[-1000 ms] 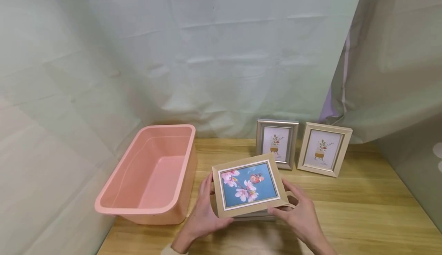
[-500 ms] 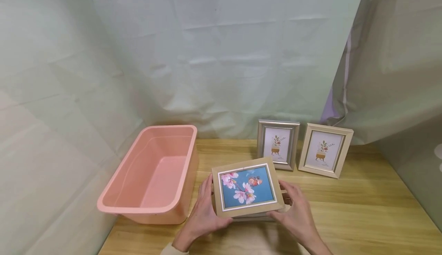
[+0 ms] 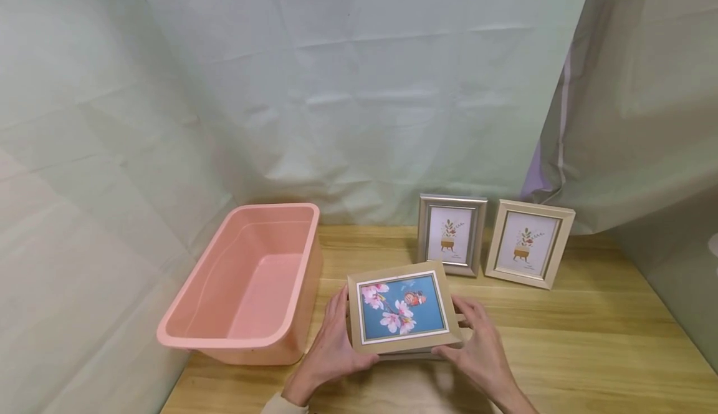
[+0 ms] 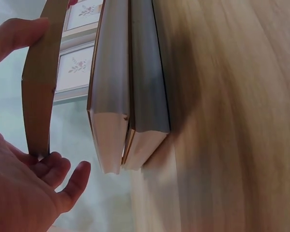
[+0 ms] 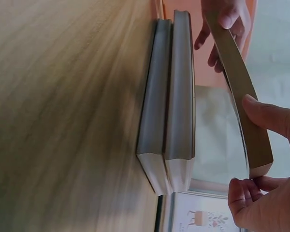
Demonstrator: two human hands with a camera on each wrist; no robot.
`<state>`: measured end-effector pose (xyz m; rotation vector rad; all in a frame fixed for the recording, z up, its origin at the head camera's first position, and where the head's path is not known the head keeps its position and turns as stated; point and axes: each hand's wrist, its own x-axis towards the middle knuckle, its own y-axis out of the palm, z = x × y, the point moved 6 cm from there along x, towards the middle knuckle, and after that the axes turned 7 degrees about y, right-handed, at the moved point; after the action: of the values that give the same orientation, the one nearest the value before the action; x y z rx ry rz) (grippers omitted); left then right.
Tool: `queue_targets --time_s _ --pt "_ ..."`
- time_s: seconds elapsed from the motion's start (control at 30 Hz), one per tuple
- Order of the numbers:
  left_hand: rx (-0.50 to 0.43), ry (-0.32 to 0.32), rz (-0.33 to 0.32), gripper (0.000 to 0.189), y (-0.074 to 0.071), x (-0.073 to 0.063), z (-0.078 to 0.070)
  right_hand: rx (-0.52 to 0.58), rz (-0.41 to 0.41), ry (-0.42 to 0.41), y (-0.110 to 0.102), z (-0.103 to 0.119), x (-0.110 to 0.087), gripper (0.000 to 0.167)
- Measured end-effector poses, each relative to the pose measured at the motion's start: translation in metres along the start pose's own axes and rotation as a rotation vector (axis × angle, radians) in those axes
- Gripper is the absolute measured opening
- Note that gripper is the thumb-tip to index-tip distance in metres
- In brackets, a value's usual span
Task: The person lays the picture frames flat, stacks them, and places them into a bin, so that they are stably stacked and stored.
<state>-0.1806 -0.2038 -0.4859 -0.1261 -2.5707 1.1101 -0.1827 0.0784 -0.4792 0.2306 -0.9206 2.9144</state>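
A tan picture frame [image 3: 401,307] with a blue picture of pink blossoms and a bird lies face up between both hands, slightly tilted. My left hand [image 3: 332,350] grips its left side, thumb along the near edge. On the opposite side my right hand [image 3: 481,350] holds it, thumb on the near edge and fingers around the end. The wrist views show the held frame [image 4: 40,82] raised, with a gap below it. Underneath, two stacked frames lie on the table, an upper frame [image 5: 181,92] on a lower frame [image 5: 155,96]; from above they are mostly hidden.
A pink plastic tub [image 3: 305,264] stands at the left on the wooden table [image 3: 594,327]. Toward the back right, a silver picture frame [image 3: 425,233] and a cream picture frame [image 3: 552,249] stand upright, each with a plant print. A pale cloth [image 3: 359,90] hangs behind.
The held picture frame has come down a little toward the stack and levelled slightly. My right hand has shifted slightly left with it; the left hand keeps its grip.
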Motion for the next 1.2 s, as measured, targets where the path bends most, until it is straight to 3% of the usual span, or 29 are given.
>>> queue_targets --time_s 0.27,0.73,1.2 --pt "-0.004 -0.069 0.103 0.149 0.004 0.005 0.009 0.015 0.038 0.044 0.007 -0.007 0.005 0.101" --pt "0.052 -0.068 0.135 0.146 0.005 0.005 0.016 0.117 0.100 0.114 0.024 -0.024 0.006 0.098" --pt "0.074 -0.096 0.154 0.146 0.006 0.007 0.019 0.136 0.134 0.192 0.030 -0.030 0.008 0.102"
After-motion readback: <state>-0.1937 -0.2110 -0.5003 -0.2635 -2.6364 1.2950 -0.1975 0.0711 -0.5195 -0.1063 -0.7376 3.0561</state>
